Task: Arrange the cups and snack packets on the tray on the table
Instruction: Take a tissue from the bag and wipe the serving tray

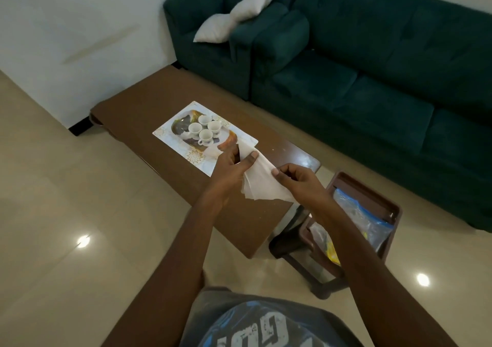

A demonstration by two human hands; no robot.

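Several small white cups (204,129) stand clustered on a white patterned tray (170,136) on the brown table (149,102). Both my hands hold a white tissue (262,183) above the table, just near the tray's front corner. My left hand (234,167) pinches its upper end with thumb and fingers. My right hand (298,179) pinches its right edge. Clear snack packets (364,217) with blue seals lie in a brown bin (372,187) on the floor at the right.
A dark green sofa (372,80) with two white pillows (234,16) runs behind the table. The brown bin sits on a low stool beside the table's right end. Glossy tiled floor (66,200) surrounds the table.
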